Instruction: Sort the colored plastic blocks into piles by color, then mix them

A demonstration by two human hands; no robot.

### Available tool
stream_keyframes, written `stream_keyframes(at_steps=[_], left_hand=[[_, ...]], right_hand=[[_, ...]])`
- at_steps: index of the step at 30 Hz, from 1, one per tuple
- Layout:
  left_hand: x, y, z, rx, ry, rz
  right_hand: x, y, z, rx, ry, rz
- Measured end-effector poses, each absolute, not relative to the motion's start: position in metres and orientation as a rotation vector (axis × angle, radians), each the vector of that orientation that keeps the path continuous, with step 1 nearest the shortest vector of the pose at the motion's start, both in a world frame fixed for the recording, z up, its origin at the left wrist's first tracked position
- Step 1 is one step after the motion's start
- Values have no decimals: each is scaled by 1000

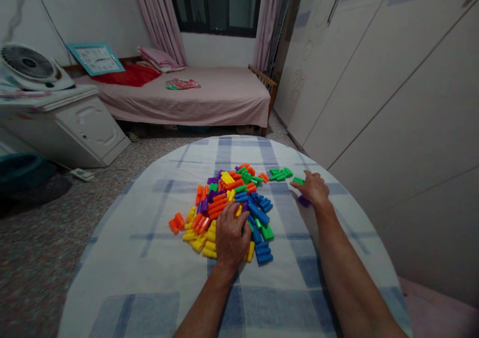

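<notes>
Toward the table's left edge, a couple of orange pieces [176, 223] lie just apart from the mixed heap [219, 207], which sits around the middle. My left hand [232, 233] rests on the heap's near side, fingers curled among yellow and blue pieces; I can't tell whether they grip any. I'd keep that touch light, so nothing slides off toward the near edge. Right of the heap, toward the far edge, is a small green cluster [281, 174]. Beyond it, nearer the right edge, my right hand [314, 188] has a green piece [298, 180] between thumb and forefinger, though I can't tell if they are closed on it. A purple piece [304, 201] shows beneath that hand, so a fingertip pinch and a raised palm would avoid nudging it.

The round table [123, 258] wears a blue-and-white checked cloth. Around it, left to right, are a fan [28, 62] on a white cabinet [90, 128], a pink-covered bed [217, 96] under a dark window [219, 3], and a tall pale wardrobe [392, 88].
</notes>
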State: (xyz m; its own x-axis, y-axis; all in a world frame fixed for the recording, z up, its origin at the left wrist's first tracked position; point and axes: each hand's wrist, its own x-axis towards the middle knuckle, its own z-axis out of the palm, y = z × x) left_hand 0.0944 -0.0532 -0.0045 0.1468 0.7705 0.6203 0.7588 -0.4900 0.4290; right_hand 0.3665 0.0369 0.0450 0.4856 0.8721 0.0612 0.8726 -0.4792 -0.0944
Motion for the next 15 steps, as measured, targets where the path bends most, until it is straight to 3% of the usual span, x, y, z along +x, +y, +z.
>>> stream_keyframes(at_steps=[6, 15], left_hand=[[94, -53, -4, 2375, 1578, 1290], [94, -54, -3, 2370, 1584, 1286]], right_hand=[[361, 49, 39, -2584, -1693, 236], [316, 89, 9, -2466, -1737, 44]])
